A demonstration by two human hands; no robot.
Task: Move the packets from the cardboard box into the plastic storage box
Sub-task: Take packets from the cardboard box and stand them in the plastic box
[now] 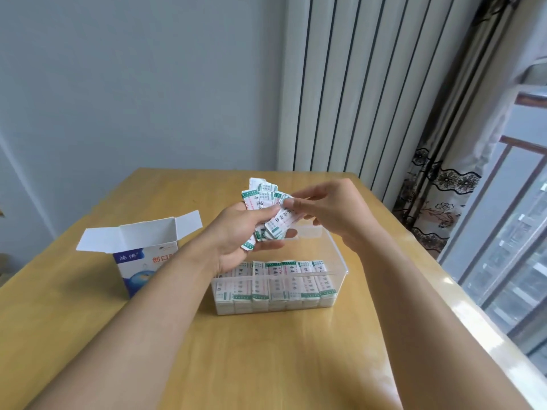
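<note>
My left hand (236, 235) grips a loose fan of several white packets (263, 199) with green ends, held above the back of the clear plastic storage box (337, 261). My right hand (328, 211) pinches one packet (281, 221) at the front of that fan. A neat row of several packet stacks (275, 284) fills the near side of the plastic box; its far side looks bare. The white and blue cardboard box (142, 258) stands open on the table to the left, flaps up, its inside hidden from here.
Both boxes sit on a light wooden table (266, 350). A white ribbed radiator (355, 84) and a patterned curtain (438, 187) stand behind the table's right corner, with a window at the right.
</note>
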